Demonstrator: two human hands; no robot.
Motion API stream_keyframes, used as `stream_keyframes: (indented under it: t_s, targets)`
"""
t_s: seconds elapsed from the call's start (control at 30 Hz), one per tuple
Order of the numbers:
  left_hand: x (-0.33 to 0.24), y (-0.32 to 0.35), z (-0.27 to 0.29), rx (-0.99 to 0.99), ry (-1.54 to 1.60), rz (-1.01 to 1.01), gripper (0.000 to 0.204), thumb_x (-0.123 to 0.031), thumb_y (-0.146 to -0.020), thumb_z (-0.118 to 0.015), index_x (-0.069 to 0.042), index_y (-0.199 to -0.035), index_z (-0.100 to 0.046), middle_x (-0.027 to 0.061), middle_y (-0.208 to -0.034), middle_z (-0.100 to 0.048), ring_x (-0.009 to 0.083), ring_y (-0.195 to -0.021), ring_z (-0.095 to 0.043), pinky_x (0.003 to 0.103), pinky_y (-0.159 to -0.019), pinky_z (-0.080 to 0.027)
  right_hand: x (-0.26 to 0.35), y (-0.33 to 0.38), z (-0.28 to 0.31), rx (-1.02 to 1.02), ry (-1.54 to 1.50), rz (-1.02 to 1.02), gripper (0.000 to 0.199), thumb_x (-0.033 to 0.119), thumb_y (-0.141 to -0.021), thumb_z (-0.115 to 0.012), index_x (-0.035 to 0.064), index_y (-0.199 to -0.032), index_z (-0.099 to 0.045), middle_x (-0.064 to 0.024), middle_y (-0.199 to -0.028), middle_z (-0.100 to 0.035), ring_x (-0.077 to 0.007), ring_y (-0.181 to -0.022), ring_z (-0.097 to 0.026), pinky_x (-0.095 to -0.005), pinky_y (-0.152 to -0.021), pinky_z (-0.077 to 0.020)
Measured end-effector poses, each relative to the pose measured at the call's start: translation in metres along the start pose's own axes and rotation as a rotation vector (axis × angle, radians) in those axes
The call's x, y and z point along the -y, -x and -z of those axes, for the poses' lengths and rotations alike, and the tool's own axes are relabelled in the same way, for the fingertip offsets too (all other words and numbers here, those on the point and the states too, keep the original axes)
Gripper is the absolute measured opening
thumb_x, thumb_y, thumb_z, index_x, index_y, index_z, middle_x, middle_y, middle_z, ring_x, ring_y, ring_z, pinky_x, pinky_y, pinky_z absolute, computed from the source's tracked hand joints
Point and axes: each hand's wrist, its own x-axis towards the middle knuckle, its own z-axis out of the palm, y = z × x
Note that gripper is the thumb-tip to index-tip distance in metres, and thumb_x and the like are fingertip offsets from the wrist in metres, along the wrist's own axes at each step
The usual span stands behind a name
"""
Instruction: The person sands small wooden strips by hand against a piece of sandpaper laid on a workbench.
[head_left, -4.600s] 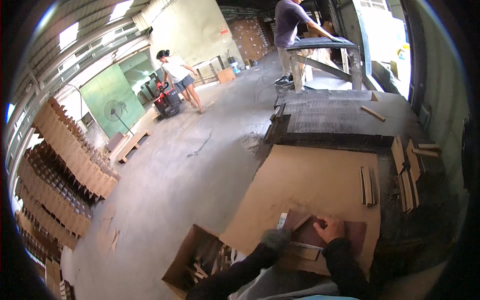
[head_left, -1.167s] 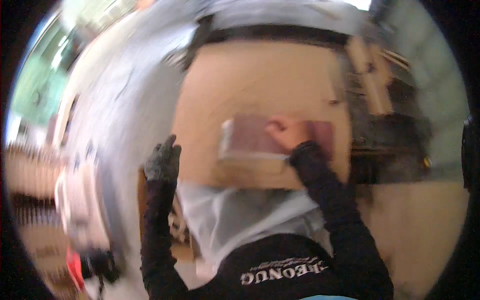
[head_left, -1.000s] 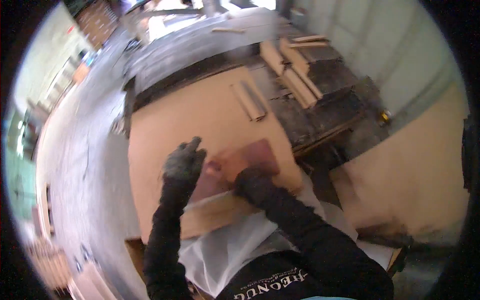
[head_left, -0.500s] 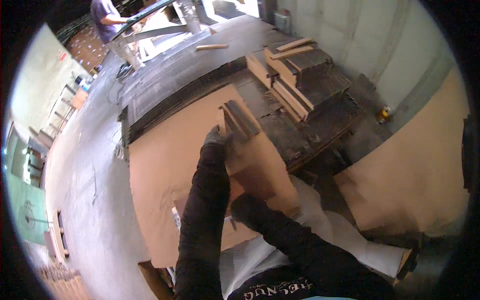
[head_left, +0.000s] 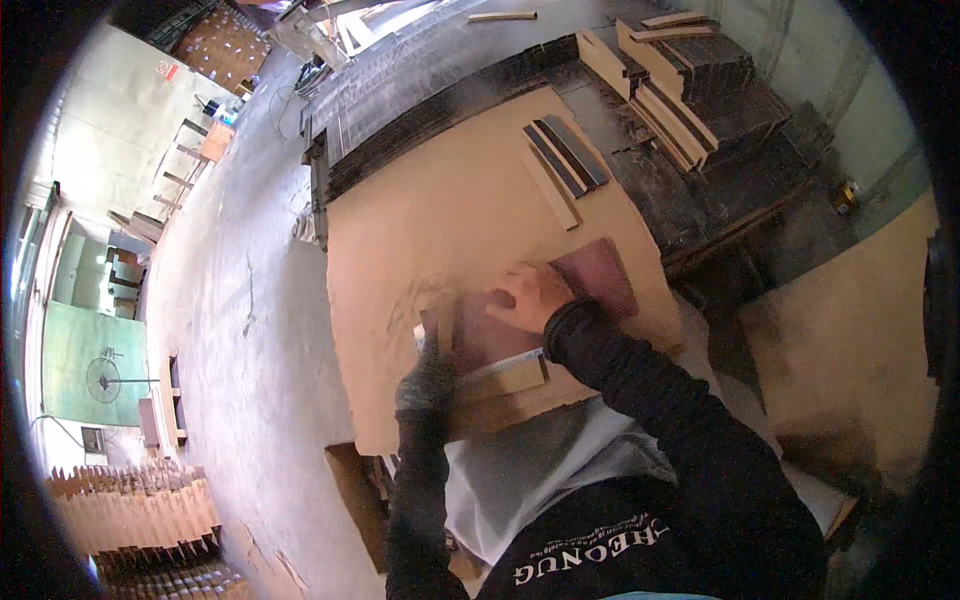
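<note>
My left hand (head_left: 425,378), in a grey glove, is closed around a narrow wooden strip (head_left: 446,318), partly blurred, at the near left of a large tan board (head_left: 385,245). Bare and somewhat blurred, my right hand (head_left: 535,295) reaches over a reddish-brown sheet (head_left: 607,277) with its thumb apart from the fingers. Whether it touches the sheet is unclear. Just below the sheet lies a pale wooden block (head_left: 505,378) with a whitish edge. Farther up the board, a light strip (head_left: 548,185) rests beside two dark-faced strips (head_left: 567,155).
Stacked dark panels (head_left: 430,110) stand beyond the board. On the dark bench at right are light wooden pieces (head_left: 665,115). Another large tan sheet (head_left: 850,330) leans at far right. A fan (head_left: 103,380) and bundled wooden slats (head_left: 130,515) occupy the left.
My left hand has come back from the strips at the far side toward me. My right hand has moved forward over the reddish-brown sheet. The view has shifted, and the person beyond is mostly out of sight.
</note>
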Motion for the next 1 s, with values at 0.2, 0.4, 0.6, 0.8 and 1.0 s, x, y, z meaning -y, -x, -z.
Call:
stream_keyframes:
  t_s: [0.2,0.4,0.6,0.8,1.0]
  targets:
    - [-0.007,0.028,-0.013,-0.286,-0.239,-0.189,0.056,-0.023,-0.089,-0.052,-0.012,-0.141,-0.033,0.0181,-0.109,-0.060,0.0322,-0.082,-0.064,0.047,-0.066,-0.049,0.004,0.003,0.003,-0.025,0.114,0.050,0.027,0.035,-0.075,-0.068,0.0146,-0.093,-0.068,-0.0116,-0.087,-0.063,-0.0318,-0.087,-0.060,-0.0440,-0.078,-0.0482]
    - [-0.020,0.009,-0.010,-0.253,-0.288,-0.181,0.052,-0.010,-0.089,-0.050,-0.006,-0.138,-0.035,0.0203,-0.102,-0.060,0.0346,-0.084,-0.062,0.044,-0.068,-0.049,0.001,0.003,-0.009,0.091,0.090,0.060,0.036,0.042,-0.078,-0.066,0.0123,-0.099,-0.066,-0.0130,-0.096,-0.062,-0.0315,-0.097,-0.058,-0.0448,-0.083,-0.0469]
    - [-0.016,-0.036,-0.024,-0.661,-0.236,-0.529,0.054,-0.014,-0.090,-0.048,-0.005,-0.141,-0.031,0.0176,-0.103,-0.059,0.0348,-0.086,-0.059,0.045,-0.074,-0.048,0.002,0.005,-0.012,0.160,0.032,-0.063,0.037,0.042,-0.077,-0.068,0.0140,-0.102,-0.066,-0.0119,-0.099,-0.062,-0.0312,-0.097,-0.058,-0.0444,-0.085,-0.0466]
    - [-0.011,0.021,-0.013,0.062,-0.046,0.088,0.047,-0.025,-0.095,-0.044,-0.013,-0.139,-0.035,0.0215,-0.099,-0.061,0.0386,-0.083,-0.061,0.051,-0.068,-0.047,0.005,0.002,-0.008,0.105,0.107,0.018,0.035,0.043,-0.075,-0.068,0.0151,-0.096,-0.068,-0.0112,-0.094,-0.063,-0.0318,-0.093,-0.058,-0.0426,-0.084,-0.0452]
    - [-0.053,-0.083,0.034,-0.363,-0.128,-0.253,0.033,-0.020,-0.092,-0.049,-0.012,-0.124,-0.047,0.0194,-0.096,-0.060,0.0352,-0.088,-0.061,0.046,-0.071,-0.049,0.021,-0.003,0.006,0.148,0.132,0.013,0.034,0.036,-0.076,-0.071,0.0106,-0.098,-0.065,-0.0137,-0.097,-0.061,-0.0334,-0.094,-0.058,-0.0447,-0.082,-0.0466]
